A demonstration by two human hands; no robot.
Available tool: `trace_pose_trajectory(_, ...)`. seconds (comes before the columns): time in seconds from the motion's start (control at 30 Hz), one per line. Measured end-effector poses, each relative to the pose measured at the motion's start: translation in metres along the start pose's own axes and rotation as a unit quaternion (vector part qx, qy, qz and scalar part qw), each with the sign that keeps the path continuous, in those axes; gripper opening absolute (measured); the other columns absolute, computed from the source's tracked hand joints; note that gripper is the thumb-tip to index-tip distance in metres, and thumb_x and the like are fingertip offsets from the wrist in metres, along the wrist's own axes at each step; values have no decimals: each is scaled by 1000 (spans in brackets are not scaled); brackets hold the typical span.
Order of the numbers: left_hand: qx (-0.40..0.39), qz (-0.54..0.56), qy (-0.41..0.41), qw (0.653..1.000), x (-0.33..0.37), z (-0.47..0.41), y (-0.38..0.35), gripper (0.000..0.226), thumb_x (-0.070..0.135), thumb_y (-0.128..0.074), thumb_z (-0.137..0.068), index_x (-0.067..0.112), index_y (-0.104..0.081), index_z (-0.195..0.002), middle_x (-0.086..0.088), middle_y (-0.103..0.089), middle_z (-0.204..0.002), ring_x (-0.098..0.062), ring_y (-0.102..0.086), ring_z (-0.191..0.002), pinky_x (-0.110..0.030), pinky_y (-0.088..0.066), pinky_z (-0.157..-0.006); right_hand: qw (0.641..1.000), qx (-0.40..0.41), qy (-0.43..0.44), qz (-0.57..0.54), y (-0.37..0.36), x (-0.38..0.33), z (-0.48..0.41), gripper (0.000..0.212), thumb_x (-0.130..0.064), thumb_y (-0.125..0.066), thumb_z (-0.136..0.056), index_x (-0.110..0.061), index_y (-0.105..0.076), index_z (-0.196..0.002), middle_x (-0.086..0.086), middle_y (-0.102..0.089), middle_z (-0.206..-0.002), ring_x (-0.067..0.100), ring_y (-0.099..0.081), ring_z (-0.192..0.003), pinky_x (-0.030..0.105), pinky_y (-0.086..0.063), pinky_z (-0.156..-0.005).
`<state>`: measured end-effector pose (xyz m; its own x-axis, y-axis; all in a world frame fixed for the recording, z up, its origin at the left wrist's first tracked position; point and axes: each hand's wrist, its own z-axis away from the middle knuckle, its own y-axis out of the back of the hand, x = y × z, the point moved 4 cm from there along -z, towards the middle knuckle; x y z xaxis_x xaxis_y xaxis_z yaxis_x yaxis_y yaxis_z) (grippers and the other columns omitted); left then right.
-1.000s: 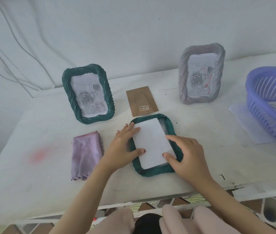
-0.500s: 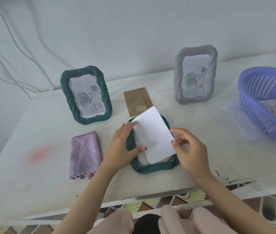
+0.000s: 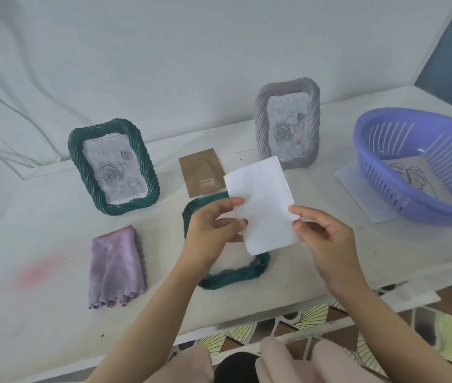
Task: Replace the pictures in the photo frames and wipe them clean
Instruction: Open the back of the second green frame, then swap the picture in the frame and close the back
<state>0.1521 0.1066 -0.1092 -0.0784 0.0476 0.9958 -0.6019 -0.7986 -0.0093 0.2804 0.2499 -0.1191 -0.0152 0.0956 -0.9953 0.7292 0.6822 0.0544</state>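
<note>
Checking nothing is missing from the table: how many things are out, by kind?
Photo frames: 3, green standing, grey standing, green lying flat
Loose white sheet, held in both hands: 1
Brown backing board: 1
Purple cloth: 1
Purple basket: 1
Total: 7

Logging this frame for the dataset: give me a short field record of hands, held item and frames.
left hand: pinches sheet's left edge
right hand: pinches sheet's right edge
white sheet: lifted above the table, blank side toward camera
flat green frame: lying on table, under the sheet
upright frames: green frame, grey frame, both with rose pictures
purple cloth: folded, untouched
</note>
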Motion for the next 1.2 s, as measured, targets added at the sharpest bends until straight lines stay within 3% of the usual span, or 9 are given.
trace_pose_trajectory(0.17,-8,-27,-13,1000,3,-13,-30,37,-8,-57,-83,23,-65,-102,-15,-66,-76,-26,-59,-70,-38,-53,-73,986,11,80,149,39,-13,-9,27,-12,-58,-87,-35,-65,-99,-20,-65,-95,3,-59,-88,8,-42,-79)
trace_pose_trajectory(0.27,-18,-21,-20,999,5,-18,-47,40,-9,-56,-84,26,-65,-100,-4,-63,-63,-17,-55,-63,-27,-51,-66,898,76,204,383,80,-30,-20,28,-21,-53,-82,-26,-65,-107,-2,-61,-114,19,-53,-109,33,-36,-95)
trace_pose_trajectory(0.4,-26,2,-6,1000,3,-26,-69,36,-9,-55,-85,17,-63,-108,5,-65,-58,-9,-58,-56,-19,-51,-60,793,114,168,575,133,-39,-37,18,-22,-53,-78,-26,-69,-84,9,-63,-113,32,-55,-106,49,-27,-97)
trace_pose_trajectory(0.5,-25,4,5,1000,-2,-33,-85,35,-8,-54,-85,10,-59,-115,4,-67,-59,-6,-59,-53,-17,-50,-57,833,46,127,537,152,-41,-46,20,-12,-57,-84,-30,-62,-77,2,-71,-84,20,-59,-66,45,-33,-93)
trace_pose_trajectory(0.57,-19,1,15,1000,-6,-38,-97,36,-7,-55,-86,9,-59,-117,-3,-68,-69,-6,-61,-55,-18,-52,-57,859,-7,124,497,158,-43,-50,28,-6,-59,-82,-33,-62,-77,3,-71,-76,16,-58,-56,30,-44,-71)
trace_pose_trajectory(0.7,-3,-6,31,1000,-11,-50,-122,36,-8,-54,-85,8,-58,-117,-7,-65,-72,-3,-60,-50,-16,-51,-54,890,14,123,438,168,-51,-58,22,-6,-58,-85,-23,-72,-87,-4,-69,-83,4,-59,-65,14,-41,-60)
trace_pose_trajectory(0.83,-16,-13,39,999,-13,-63,-151,38,-9,-53,-84,7,-56,-119,-8,-65,-73,-4,-61,-54,-16,-51,-55,915,45,138,377,180,-65,-69,25,-2,-57,-85,-23,-71,-86,-8,-68,-79,24,-64,-78,13,-42,-67)
trace_pose_trajectory(1.0,-46,-56,42,997,-18,-81,-189,46,-7,-53,-82,7,-52,-126,-8,-64,-73,-12,-63,-63,-32,-56,-77,928,42,139,342,193,-76,-79,26,-1,-56,-84,-24,-69,-84,3,-67,-78,0,-55,-64,0,-36,-62)
trace_pose_trajectory(1.2,-72,-106,51,990,-24,-94,-223,53,-7,-55,-80,10,-50,-130,-14,-66,-84,-26,-66,-78,-36,-53,-86,938,20,132,321,203,-76,-88,34,1,-55,-81,-29,-69,-89,18,-68,-79,23,-53,-73,4,-38,-59)
